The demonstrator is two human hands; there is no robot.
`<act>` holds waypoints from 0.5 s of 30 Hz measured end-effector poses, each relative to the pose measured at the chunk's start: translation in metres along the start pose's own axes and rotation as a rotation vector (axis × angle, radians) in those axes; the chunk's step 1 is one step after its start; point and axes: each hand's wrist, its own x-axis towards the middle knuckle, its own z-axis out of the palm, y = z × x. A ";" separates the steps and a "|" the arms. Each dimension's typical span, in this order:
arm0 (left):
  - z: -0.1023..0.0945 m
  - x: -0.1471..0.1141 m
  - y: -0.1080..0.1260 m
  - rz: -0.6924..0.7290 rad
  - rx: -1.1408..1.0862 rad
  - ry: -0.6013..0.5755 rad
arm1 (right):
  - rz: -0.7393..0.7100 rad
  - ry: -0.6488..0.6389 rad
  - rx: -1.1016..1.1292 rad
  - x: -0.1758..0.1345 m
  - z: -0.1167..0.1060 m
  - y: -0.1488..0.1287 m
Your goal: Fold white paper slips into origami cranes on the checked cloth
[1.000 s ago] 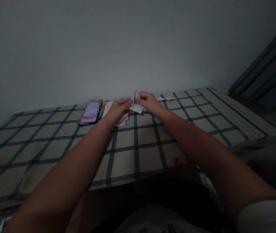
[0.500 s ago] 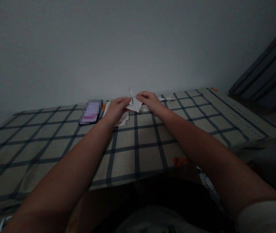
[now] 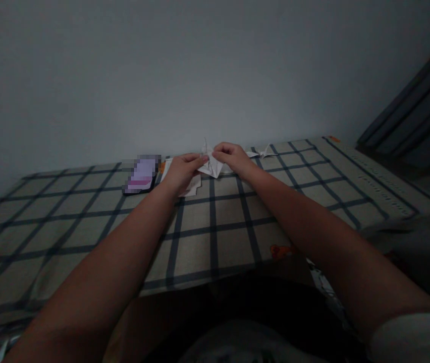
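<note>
Between my two hands is a folded white paper crane (image 3: 211,167), held just above the table with a thin point sticking up. My left hand (image 3: 183,170) pinches its left side between thumb and fingers. On the other side, my right hand (image 3: 233,156) grips the upper right part, its fingers curled. White paper sheets (image 3: 191,189) lie under and beside my left hand. Beyond my right hand sits another small white folded paper crane (image 3: 264,152), with more white paper partly hidden behind that hand.
A phone (image 3: 141,175) with a blurred, lit screen lies left of the sheets. The table has a checked cloth (image 3: 215,242) over it. A pale wall (image 3: 215,75) rises right behind the table, and a dark curtain (image 3: 419,96) hangs at the right.
My left thumb has shifted slightly right over the paper crane. The crane has turned a little, and its upright point now looks thinner. My right hand has barely moved.
</note>
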 end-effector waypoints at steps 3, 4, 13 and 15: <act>0.000 0.001 0.000 -0.022 -0.008 0.000 | 0.014 -0.027 0.001 -0.001 0.001 -0.001; 0.000 0.001 0.000 -0.037 -0.013 -0.011 | 0.015 -0.033 0.003 -0.001 0.002 0.000; 0.003 -0.002 -0.003 -0.074 0.014 -0.097 | -0.061 0.007 -0.057 0.002 0.002 0.006; 0.003 -0.003 -0.001 -0.039 0.057 -0.092 | -0.061 0.020 -0.060 0.002 0.001 0.005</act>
